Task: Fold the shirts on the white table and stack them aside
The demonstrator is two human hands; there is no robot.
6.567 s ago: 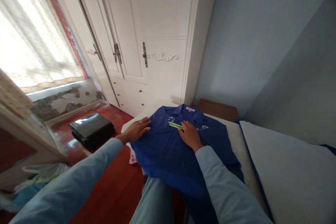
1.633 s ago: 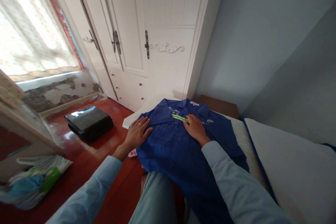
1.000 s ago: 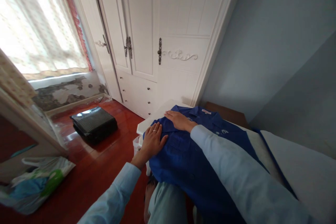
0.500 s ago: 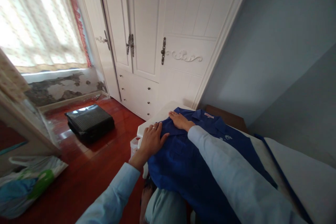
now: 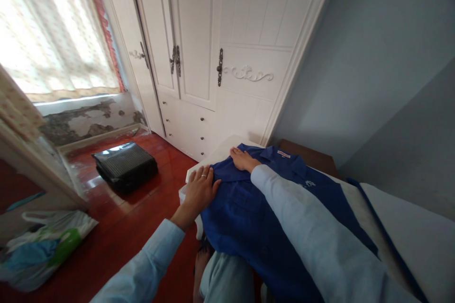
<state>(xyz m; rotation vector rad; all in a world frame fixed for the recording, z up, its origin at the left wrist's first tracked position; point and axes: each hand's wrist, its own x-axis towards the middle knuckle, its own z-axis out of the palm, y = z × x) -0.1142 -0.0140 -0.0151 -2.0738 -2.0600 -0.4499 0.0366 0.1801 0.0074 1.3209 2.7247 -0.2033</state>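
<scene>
Fingers (image 5: 204, 171) modestly spread, the left hand (image 5: 197, 192) rests palm down at the outer edge of a blue shirt (image 5: 245, 213), pointing towards one o'clock, its thumb over the cloth; it pinches nothing that shows. The right hand (image 5: 243, 159) lies flat at two o'clock from it, fingers pressed together and aimed towards ten, on the shirt's sleeve (image 5: 228, 171). The step in hand looks like flattening that sleeve; the next move would seem to call for light, outward pressure that leaves the collar (image 5: 299, 164) undisturbed.

The shirt lies front up on a white tabletop (image 5: 220, 152), its near part hanging over the edge at six. The collar points away from the person, towards twelve, so the long axis runs roughly twelve to six; the sleeve under the hands reaches towards nine.

Farther out from the shirt, a blue-edged white panel (image 5: 412, 227) lies at three, a white wardrobe (image 5: 194, 57) stands at eleven, a black case (image 5: 126, 168) sits near ten, and a plastic bag (image 5: 66, 241) slumps at nine.
</scene>
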